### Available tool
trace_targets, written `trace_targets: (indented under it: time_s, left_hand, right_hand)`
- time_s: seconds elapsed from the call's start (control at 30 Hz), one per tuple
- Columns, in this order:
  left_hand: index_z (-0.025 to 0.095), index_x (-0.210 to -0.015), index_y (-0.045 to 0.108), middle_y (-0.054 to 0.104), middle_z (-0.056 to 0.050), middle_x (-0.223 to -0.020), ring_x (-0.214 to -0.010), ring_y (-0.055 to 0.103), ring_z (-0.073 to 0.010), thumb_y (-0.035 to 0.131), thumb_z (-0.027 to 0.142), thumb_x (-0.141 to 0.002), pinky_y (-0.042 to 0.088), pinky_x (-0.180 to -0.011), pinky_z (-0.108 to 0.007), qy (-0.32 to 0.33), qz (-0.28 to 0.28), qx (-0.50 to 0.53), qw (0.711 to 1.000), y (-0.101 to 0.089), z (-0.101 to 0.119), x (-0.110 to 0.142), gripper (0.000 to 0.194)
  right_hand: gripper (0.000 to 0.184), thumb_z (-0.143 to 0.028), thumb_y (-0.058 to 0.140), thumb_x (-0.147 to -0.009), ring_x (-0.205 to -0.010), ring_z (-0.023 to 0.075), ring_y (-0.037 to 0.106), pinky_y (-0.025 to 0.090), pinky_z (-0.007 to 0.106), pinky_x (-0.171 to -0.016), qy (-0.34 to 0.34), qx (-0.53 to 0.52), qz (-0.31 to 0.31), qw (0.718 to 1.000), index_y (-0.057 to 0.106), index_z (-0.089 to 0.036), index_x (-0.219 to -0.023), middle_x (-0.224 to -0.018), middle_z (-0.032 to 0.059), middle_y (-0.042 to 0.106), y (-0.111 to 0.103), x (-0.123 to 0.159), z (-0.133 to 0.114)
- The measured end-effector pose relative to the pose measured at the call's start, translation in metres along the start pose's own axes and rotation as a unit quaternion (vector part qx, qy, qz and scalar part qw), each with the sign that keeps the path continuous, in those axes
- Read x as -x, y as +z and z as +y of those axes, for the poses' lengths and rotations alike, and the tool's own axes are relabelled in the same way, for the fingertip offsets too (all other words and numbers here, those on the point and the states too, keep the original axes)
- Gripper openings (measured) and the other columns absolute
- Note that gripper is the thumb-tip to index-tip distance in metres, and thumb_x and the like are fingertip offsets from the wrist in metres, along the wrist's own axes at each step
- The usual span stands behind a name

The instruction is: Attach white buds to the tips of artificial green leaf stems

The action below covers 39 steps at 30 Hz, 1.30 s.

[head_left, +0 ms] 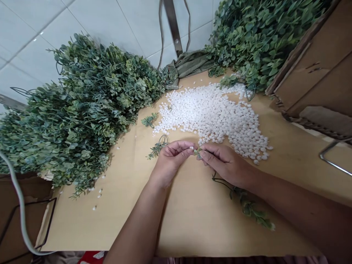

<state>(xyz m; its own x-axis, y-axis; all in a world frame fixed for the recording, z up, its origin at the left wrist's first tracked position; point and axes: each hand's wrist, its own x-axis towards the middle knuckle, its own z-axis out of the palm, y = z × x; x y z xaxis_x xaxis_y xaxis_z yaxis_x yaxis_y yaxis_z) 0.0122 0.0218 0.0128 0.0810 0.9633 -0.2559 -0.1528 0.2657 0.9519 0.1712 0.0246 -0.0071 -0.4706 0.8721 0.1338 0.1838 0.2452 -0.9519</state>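
Observation:
My left hand point(171, 160) and my right hand point(224, 164) meet over the middle of the wooden tabletop point(192, 216). Left fingers pinch a tiny white piece point(191, 148) at the tip of a green artificial sprig point(197, 151). My right fingers are closed on that same sprig, whose dark stem and leaves point(249, 207) trail out under my right wrist. A wide scatter of small white pieces point(214, 115) lies just beyond both hands.
A big heap of green artificial foliage point(79, 110) covers the left side. Another heap point(258, 36) fills the back right. Loose sprigs point(157, 148) lie near my left hand. A cardboard box point(316, 66) stands at right, a metal frame point(334, 157) beside it.

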Motion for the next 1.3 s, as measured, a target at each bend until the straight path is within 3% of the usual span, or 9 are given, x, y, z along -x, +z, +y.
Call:
trace_targets:
  time_s: [0.17, 0.33, 0.53, 0.8, 1.1, 1.3]
  left_hand:
    - [0.015, -0.068, 0.069, 0.068, 0.0, -0.065, -0.062, 0.06, -0.0095, 0.081, 0.026, -0.05, 0.049, -0.068, -0.023, 0.013, 0.011, -0.022, 1.0, 0.0, 0.0025, 0.0022, 0.024]
    - [0.017, -0.069, 0.069, 0.068, 0.001, -0.065, -0.061, 0.061, -0.009, 0.081, 0.026, -0.052, 0.05, -0.069, -0.024, 0.017, -0.012, -0.034, 0.999, 0.0005, 0.0012, 0.0025, 0.023]
    - [0.016, -0.066, 0.068, 0.068, 0.0, -0.062, -0.06, 0.062, -0.0103, 0.081, 0.024, -0.051, 0.052, -0.068, -0.025, 0.004, -0.013, -0.024, 1.0, 0.0027, 0.0002, 0.002, 0.022]
    - [0.016, -0.065, 0.069, 0.071, -0.001, -0.066, -0.065, 0.065, -0.0136, 0.08, 0.027, -0.052, 0.054, -0.071, -0.029, 0.048, 0.0, -0.055, 0.997, 0.0056, -0.0002, 0.0056, 0.021]
    - [0.017, -0.067, 0.071, 0.07, 0.0, -0.063, -0.059, 0.063, -0.0105, 0.082, 0.025, -0.049, 0.053, -0.067, -0.024, 0.039, -0.002, -0.041, 0.998, 0.0034, 0.0008, 0.0045, 0.023]
    - [0.016, -0.063, 0.07, 0.07, 0.0, -0.061, -0.056, 0.062, -0.0088, 0.083, 0.022, -0.047, 0.052, -0.062, -0.021, 0.029, -0.013, -0.032, 0.999, 0.0021, -0.0011, 0.0008, 0.021]
  right_hand:
    - [0.026, -0.032, 0.043, -0.081, -0.048, 0.0076, 0.028, 0.024, 0.021, -0.043, 0.035, -0.022, 0.024, 0.999, 0.038, -0.019, -0.059, -0.053, -0.0056, 0.029, 0.0001, 0.0006, 0.0005]
    - [0.024, -0.031, 0.047, -0.077, -0.045, 0.0061, 0.025, 0.022, 0.02, -0.04, 0.052, -0.061, 0.044, 0.996, 0.041, -0.018, -0.058, -0.05, -0.0064, 0.029, -0.0006, 0.0013, -0.0023]
    - [0.02, -0.027, 0.047, -0.074, -0.046, 0.0062, 0.028, 0.024, 0.021, -0.042, 0.038, -0.045, 0.057, 0.997, 0.044, -0.017, -0.057, -0.05, -0.0058, 0.032, -0.0007, 0.0014, -0.004]
    - [0.019, -0.023, 0.046, -0.073, -0.051, 0.0084, 0.035, 0.028, 0.022, -0.047, -0.001, 0.028, 0.085, 0.996, 0.046, -0.017, -0.055, -0.052, -0.0035, 0.039, -0.001, 0.0017, -0.0027]
    - [0.019, -0.023, 0.047, -0.076, -0.056, 0.0107, 0.043, 0.033, 0.022, -0.051, -0.012, 0.031, 0.091, 0.995, 0.053, -0.015, -0.06, -0.058, 0.0002, 0.051, -0.0001, 0.0039, -0.0026]
    - [0.019, -0.021, 0.046, -0.075, -0.053, 0.0099, 0.042, 0.033, 0.022, -0.05, -0.025, 0.033, 0.094, 0.995, 0.057, -0.013, -0.062, -0.056, 0.0, 0.049, 0.0, 0.0042, -0.004]
